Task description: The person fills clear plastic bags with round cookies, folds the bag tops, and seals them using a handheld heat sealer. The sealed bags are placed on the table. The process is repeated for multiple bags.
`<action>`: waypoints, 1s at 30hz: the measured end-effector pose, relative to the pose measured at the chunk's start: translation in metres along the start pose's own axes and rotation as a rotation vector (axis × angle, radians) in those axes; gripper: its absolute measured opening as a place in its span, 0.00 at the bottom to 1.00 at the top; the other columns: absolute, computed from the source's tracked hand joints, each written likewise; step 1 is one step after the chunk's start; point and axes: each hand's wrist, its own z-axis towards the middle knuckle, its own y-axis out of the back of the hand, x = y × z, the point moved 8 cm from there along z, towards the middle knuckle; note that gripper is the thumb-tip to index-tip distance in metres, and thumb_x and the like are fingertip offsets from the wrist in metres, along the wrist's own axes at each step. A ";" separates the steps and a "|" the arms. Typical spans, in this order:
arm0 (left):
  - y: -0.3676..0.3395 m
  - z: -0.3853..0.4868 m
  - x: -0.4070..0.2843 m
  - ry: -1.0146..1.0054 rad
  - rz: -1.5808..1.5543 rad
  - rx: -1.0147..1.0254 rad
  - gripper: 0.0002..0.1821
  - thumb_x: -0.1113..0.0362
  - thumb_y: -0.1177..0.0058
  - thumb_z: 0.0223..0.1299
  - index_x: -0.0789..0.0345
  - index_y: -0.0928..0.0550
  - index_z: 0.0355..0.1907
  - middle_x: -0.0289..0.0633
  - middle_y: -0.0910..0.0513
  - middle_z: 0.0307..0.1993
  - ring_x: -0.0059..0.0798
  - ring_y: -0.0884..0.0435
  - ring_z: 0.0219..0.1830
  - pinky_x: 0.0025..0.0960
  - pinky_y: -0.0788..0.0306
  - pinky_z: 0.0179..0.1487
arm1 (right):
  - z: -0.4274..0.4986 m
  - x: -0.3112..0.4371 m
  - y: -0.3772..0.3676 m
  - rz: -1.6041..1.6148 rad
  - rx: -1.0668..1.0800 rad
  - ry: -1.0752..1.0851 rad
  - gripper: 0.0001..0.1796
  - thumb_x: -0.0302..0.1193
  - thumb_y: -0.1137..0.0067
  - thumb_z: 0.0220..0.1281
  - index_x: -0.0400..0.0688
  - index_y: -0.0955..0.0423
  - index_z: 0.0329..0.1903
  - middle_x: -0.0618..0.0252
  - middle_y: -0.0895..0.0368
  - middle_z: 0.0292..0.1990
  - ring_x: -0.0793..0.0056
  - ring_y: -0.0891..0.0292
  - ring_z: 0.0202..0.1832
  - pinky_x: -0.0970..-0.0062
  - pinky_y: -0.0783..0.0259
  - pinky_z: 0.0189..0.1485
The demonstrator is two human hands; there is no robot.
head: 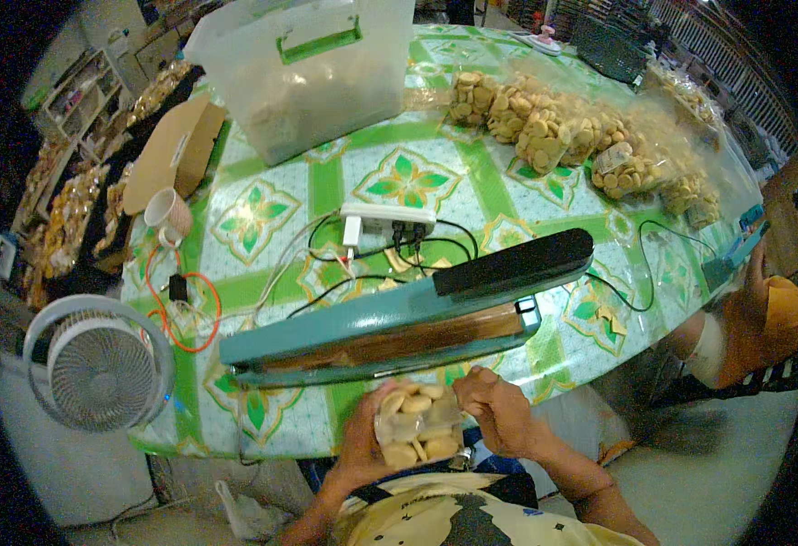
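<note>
My left hand holds a small clear plastic bag of round, pale biscuits from its left side, above my lap at the table's front edge. Curled at the bag's upper right edge are the fingers of my right hand, which seem to pinch the film. Just beyond both hands lies a teal hand-operated impulse sealer with a black handle grip. Its upper arm is raised from the base at the right end, and no bag shows between the jaws.
A power strip with cables lies behind the sealer. Filled biscuit bags crowd the back right, near a translucent lidded bin. Leftward are a fan, a mug and a cardboard box. Another person sits at right by a second sealer.
</note>
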 end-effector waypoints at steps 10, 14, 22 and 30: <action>0.177 0.084 -0.168 -0.430 -0.039 -0.449 0.39 0.61 0.27 0.41 0.65 0.29 0.59 0.44 0.21 0.51 0.35 0.21 0.51 0.35 0.28 0.57 | -0.047 -0.069 0.069 0.102 -0.531 -0.389 0.09 0.28 0.56 0.73 0.36 0.33 0.35 0.63 0.28 0.24 0.78 0.28 0.25 0.78 0.31 0.31; 0.242 0.188 -0.301 -0.870 0.112 -0.586 0.31 0.64 0.29 0.46 0.65 0.26 0.55 0.43 0.19 0.48 0.32 0.18 0.47 0.32 0.25 0.54 | -0.073 -0.102 0.047 0.135 -0.534 -0.577 0.10 0.28 0.52 0.71 0.37 0.31 0.33 0.66 0.28 0.24 0.82 0.30 0.25 0.80 0.32 0.29; 0.322 0.357 -0.385 -0.872 1.278 -1.068 0.37 0.55 0.32 0.44 0.50 0.28 0.62 0.44 0.22 0.55 0.48 0.22 0.51 0.43 0.29 0.59 | -0.090 -0.126 0.045 0.071 -0.601 -0.588 0.10 0.28 0.47 0.68 0.37 0.30 0.30 0.69 0.31 0.24 0.84 0.34 0.23 0.82 0.36 0.27; 0.163 0.425 -0.332 -0.904 1.133 -0.551 0.13 0.68 0.48 0.48 0.51 0.12 0.34 0.46 0.18 0.45 0.43 0.19 0.47 0.42 0.26 0.52 | -0.070 -0.101 0.052 -0.156 -0.569 -0.513 0.07 0.25 0.41 0.59 0.35 0.27 0.28 0.60 0.31 0.23 0.70 0.33 0.24 0.72 0.37 0.27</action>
